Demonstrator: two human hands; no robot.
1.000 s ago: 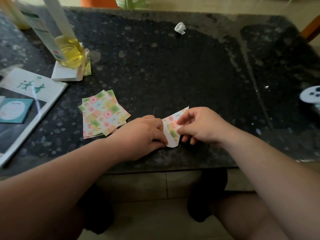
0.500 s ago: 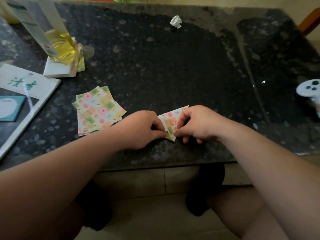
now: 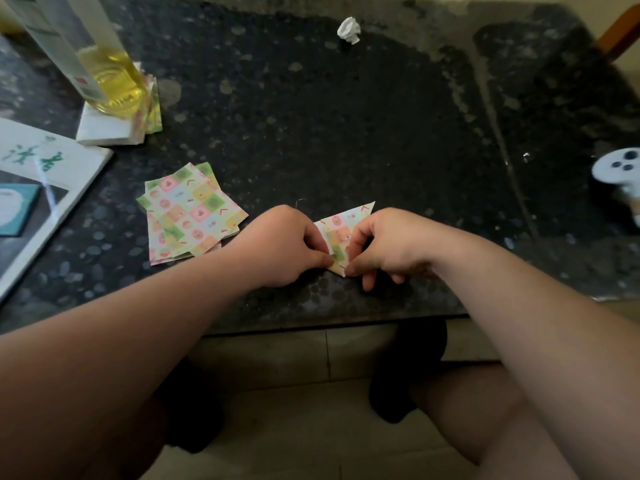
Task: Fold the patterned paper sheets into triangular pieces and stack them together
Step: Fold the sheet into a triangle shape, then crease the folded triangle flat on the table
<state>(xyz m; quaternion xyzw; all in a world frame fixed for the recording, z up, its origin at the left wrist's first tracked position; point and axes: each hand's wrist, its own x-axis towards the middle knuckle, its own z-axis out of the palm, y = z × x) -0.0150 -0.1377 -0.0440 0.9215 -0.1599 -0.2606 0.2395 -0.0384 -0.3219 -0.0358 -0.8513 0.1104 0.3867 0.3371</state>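
White flap's folded in now, left hand [image 3: 284, 251] and right hand [image 3: 391, 247] fingers both pinching the patterned sheet [image 3: 341, 233] at its near corner, so this triangle looks nearly done, flat stack [image 3: 190, 216] waiting beside.

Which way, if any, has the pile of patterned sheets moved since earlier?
No. The pile of sheets sits just as far from the book corner as before; only the camera shifted.

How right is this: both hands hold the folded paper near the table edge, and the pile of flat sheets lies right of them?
One point is wrong: the head view shows the pile of flat sheets to the left of the hands. The left hand and right hand do hold the folded paper near the table edge.
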